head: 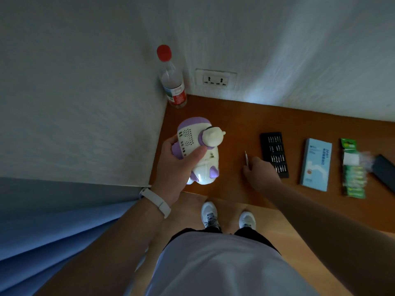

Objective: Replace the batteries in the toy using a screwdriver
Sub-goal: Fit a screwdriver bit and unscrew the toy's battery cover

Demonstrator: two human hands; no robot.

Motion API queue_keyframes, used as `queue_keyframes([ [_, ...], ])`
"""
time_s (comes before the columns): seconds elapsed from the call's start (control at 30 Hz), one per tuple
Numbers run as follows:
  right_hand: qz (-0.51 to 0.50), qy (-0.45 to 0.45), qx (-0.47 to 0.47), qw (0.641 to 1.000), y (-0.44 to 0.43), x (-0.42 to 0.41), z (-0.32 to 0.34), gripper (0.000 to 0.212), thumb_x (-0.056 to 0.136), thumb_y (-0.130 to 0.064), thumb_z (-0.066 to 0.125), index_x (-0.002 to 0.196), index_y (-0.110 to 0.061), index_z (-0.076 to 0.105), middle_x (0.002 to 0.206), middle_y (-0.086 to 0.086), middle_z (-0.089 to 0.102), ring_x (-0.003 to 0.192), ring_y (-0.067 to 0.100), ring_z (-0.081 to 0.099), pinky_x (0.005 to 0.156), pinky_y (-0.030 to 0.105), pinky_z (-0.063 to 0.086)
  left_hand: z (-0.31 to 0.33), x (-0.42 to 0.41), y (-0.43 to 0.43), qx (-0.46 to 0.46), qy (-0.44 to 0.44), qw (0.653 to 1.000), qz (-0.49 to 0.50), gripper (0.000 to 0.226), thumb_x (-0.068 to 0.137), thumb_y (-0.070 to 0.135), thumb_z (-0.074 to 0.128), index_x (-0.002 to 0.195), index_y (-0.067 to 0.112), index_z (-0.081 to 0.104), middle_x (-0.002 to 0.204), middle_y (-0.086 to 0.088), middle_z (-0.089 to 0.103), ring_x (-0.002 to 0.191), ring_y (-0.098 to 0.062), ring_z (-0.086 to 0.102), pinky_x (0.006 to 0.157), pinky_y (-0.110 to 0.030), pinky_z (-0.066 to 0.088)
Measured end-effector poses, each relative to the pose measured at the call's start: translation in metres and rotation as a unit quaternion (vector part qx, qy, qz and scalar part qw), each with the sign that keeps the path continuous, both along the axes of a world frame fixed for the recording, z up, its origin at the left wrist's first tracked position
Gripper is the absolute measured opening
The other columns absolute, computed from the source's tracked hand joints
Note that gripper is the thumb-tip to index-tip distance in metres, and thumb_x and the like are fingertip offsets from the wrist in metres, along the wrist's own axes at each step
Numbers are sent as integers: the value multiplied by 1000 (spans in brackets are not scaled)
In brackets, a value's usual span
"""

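Note:
My left hand (177, 167) grips a white and purple toy (197, 150) and holds it tilted over the left end of the brown table (235, 124). Its speaker grille faces up. My right hand (260, 174) rests on the table to the toy's right, fingers closed around a thin silver screwdriver (246, 158) whose tip points away from me. A black tray of screwdriver bits (274, 154) lies just right of that hand. A green pack of batteries (352, 167) lies further right.
A light blue box (316, 164) lies between the bit tray and the batteries. A dark object (384, 171) sits at the far right edge. A clear bottle with a red cap (173, 82) stands in the table's back-left corner, by a wall socket (215, 80). Walls close off the left and back.

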State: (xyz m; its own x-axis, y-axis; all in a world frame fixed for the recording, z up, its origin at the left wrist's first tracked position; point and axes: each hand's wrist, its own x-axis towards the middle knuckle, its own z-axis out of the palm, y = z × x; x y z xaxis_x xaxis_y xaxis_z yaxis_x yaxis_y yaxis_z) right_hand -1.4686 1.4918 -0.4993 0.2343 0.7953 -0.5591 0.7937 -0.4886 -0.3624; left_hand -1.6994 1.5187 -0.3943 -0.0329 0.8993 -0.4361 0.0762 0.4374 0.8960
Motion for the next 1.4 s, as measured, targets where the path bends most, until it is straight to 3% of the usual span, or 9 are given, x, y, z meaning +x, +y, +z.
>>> queue_keyframes([
  [0.17,9,-8,26,1000,-2,-2,27,25,100,-37,46,90,-15,47,74,3,57,62,17,55,49,29,43,6,1,5,12,-16,1000,-5,61,77,24,80,128,26,47,119,5,63,104,-14,66,64,-21,58],
  [0.3,1,21,109,994,-1,-12,76,20,100,-37,47,90,-21,53,75,-1,61,64,16,61,62,40,58,16,8,10,36,-21,999,-17,64,77,25,81,130,27,46,118,9,61,105,-10,63,66,-19,57],
  [0.47,-46,116,256,959,-5,-34,146,8,95,-30,58,87,-33,58,75,-10,61,69,9,60,55,19,49,30,23,14,77,-24,996,-23,73,72,29,85,134,26,46,119,11,62,105,-7,64,69,-20,58],
  [0.6,-58,178,342,921,-14,-43,186,10,91,-24,63,85,-32,61,76,-10,63,75,8,59,64,19,49,48,36,14,115,-51,992,-25,87,59,43,86,135,24,47,119,11,65,103,-5,67,74,-24,60],
  [0.73,-70,174,386,903,-21,-45,194,3,89,-25,66,93,-26,66,82,-11,66,79,7,61,67,14,50,63,47,10,138,-69,988,-26,88,57,44,86,133,25,48,115,14,67,100,-1,68,77,-27,60],
  [0.9,-103,164,409,892,-28,-41,194,5,89,-25,66,93,-27,66,87,-12,66,84,3,61,69,9,48,73,58,1,139,-69,988,-22,84,60,37,86,133,25,47,111,16,66,95,5,67,73,-23,59],
  [1.03,-96,165,403,895,-33,-38,198,16,90,-23,67,86,-38,61,85,-17,65,86,-2,60,71,6,47,78,62,-6,136,-64,988,-22,88,57,40,85,134,25,45,112,15,64,93,7,66,67,-19,57],
  [1.17,-103,168,387,901,-39,-30,199,17,90,-26,66,84,-40,59,84,-15,66,84,-2,60,69,6,47,80,69,-13,137,-54,989,-24,74,69,24,86,131,26,46,108,16,63,89,12,64,62,-13,54],
  [1.4,-98,182,383,900,-44,-25,204,22,89,-24,66,78,-38,55,75,-16,62,79,-6,59,64,3,44,81,76,-21,130,-36,991,-16,74,67,28,88,127,32,46,111,15,65,97,-6,68,71,-27,62],
])
